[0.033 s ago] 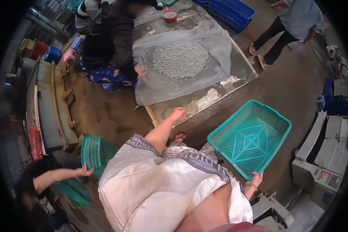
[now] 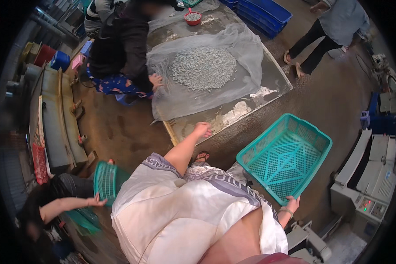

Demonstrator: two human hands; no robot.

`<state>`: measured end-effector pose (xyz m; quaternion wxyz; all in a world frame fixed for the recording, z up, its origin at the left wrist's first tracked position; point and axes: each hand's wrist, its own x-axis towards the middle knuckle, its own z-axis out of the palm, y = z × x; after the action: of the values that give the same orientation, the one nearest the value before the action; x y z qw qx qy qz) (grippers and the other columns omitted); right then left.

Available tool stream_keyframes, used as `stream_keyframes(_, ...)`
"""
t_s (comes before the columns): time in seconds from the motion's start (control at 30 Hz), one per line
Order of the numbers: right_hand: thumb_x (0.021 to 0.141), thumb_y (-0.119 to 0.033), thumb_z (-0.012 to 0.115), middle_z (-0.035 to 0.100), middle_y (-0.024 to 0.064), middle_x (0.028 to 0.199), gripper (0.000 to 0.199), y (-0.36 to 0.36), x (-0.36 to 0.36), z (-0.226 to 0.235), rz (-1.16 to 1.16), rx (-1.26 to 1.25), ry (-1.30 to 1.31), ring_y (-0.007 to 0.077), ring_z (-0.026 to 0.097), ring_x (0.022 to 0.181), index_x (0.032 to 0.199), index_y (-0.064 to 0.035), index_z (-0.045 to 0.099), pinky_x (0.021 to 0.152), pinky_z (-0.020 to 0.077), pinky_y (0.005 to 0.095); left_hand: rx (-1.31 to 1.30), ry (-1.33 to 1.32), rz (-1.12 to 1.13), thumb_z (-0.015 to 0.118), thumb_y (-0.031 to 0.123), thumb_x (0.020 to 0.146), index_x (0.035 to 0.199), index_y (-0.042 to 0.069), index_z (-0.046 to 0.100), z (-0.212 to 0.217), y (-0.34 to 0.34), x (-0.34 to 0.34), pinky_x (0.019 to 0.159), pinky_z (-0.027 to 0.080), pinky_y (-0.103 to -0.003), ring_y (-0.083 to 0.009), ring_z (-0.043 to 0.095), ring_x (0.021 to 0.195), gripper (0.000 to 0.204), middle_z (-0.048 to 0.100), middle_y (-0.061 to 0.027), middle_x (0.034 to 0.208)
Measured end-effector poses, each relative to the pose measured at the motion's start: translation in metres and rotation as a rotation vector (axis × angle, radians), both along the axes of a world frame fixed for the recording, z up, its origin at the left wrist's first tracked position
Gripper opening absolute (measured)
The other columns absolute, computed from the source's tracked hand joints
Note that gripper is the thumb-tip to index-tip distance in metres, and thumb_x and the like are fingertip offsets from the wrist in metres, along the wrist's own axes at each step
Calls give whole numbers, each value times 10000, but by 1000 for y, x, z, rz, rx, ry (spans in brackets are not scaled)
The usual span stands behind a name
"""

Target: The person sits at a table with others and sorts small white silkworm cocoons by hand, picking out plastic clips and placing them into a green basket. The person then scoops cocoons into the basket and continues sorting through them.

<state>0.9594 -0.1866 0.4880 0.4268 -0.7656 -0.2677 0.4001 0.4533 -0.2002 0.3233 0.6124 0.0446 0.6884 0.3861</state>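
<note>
My right hand (image 2: 291,204) grips the near rim of a large green plastic basket (image 2: 317,154) with mesh sides and a latticed floor. Nothing lies in the basket, and it hangs tilted to my right. My left hand (image 2: 202,130) is in front of me by the near corner of a low work table (image 2: 187,125), its fingers curled in with nothing visible in them. On the table a translucent net sheet (image 2: 198,103) is spread under a round heap of small whitish pieces (image 2: 202,68), too small to name.
At the table's left a person in dark clothes (image 2: 119,53) touches the sheet. Lower left, another person's hand (image 2: 97,201) holds a green basket (image 2: 104,180). A grey machine (image 2: 361,189) stands at right, blue crates (image 2: 264,17) and a person's legs (image 2: 317,48) beyond, a red bowl (image 2: 192,18) farther back.
The person at lower left has shifted their green basket slightly, and their hand now sits lower on it. The person beside the table has moved slightly left. My hands look unchanged.
</note>
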Motion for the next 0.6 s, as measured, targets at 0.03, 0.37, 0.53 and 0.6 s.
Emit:
stream_keyframes(0.03, 534, 131, 473, 570, 83, 1048, 721, 31, 8, 4, 14, -10, -3, 209, 531, 893, 1246, 16, 491, 707, 434, 270, -10, -7, 37, 551, 266, 859, 1125, 59, 511, -2, 17, 7, 656, 518, -320, -224, 630, 793, 339, 604, -138, 958)
stream_keyframes(0.37, 553, 124, 472, 556, 91, 1074, 717, 341, 71, -14, 182, -7, 57, 217, 530, 905, 1261, 12, 476, 732, 438, 300, -245, 12, 510, 532, 320, 867, 1167, 53, 471, -31, 84, 59, 598, 512, -325, -216, 620, 762, 406, 594, -129, 931)
stream_keyframes(0.53, 568, 118, 470, 559, 96, 1068, 699, 476, 44, -15, 236, -32, 33, 225, 537, 896, 1259, 13, 476, 764, 433, 304, -222, 20, 656, 531, 334, 871, 1150, 46, 474, -21, 143, 65, 626, 506, -318, -217, 615, 795, 404, 589, -125, 951)
stream_keyframes(0.6, 578, 102, 462, 559, 100, 1046, 683, 520, 40, -34, 248, -19, 43, 253, 541, 845, 1249, -26, 486, 699, 454, 359, -229, 23, 702, 534, 338, 870, 1143, 41, 475, -22, 164, 62, 640, 505, -320, -225, 614, 812, 407, 589, -131, 968)
